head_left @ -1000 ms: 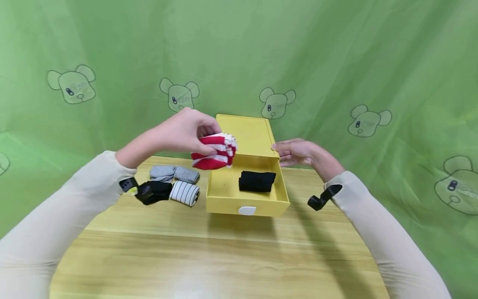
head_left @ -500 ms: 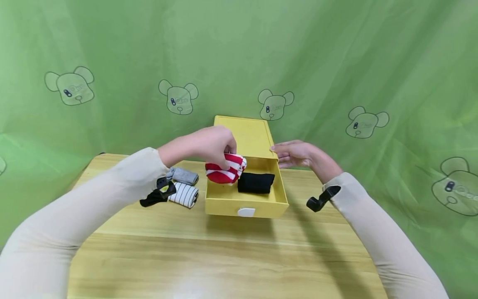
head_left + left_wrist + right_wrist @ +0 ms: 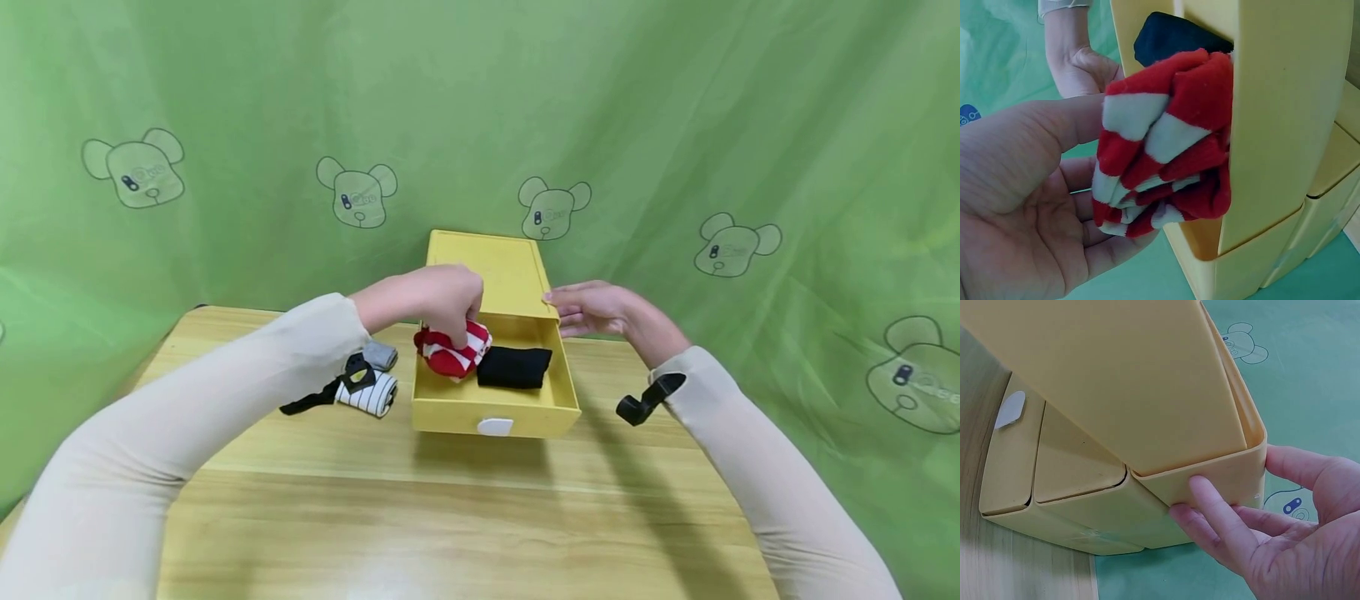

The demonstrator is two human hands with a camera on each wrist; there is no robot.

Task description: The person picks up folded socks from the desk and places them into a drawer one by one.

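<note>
My left hand (image 3: pixel 453 300) holds a folded red-and-white striped sock bundle (image 3: pixel 450 354) inside the left part of a pulled-out yellow drawer (image 3: pixel 450 412). In the left wrist view, thumb and fingers pinch the striped bundle (image 3: pixel 1163 144) at the drawer's wall. Right beside it in the drawer lies a folded black sock bundle (image 3: pixel 513 368). My right hand (image 3: pixel 592 310) touches the right side of the yellow drawer cabinet (image 3: pixel 487 267). Up close in the right wrist view, fairly straight fingers (image 3: pixel 1225 519) lie against the cabinet's side wall, with the thumb at its top edge.
Left of the drawer, on the wooden table (image 3: pixel 480 517), lie a white bundle with black stripes (image 3: pixel 369 392), a grey one (image 3: pixel 380 356) and a black one (image 3: pixel 309 402), partly behind my left sleeve. Other shut drawers (image 3: pixel 1079 450) sit below the pulled-out one. A green curtain hangs behind.
My left hand has carried the striped sock bundle rightward and down, from above the drawer's left edge into the drawer. The right hand has stayed at the cabinet.
</note>
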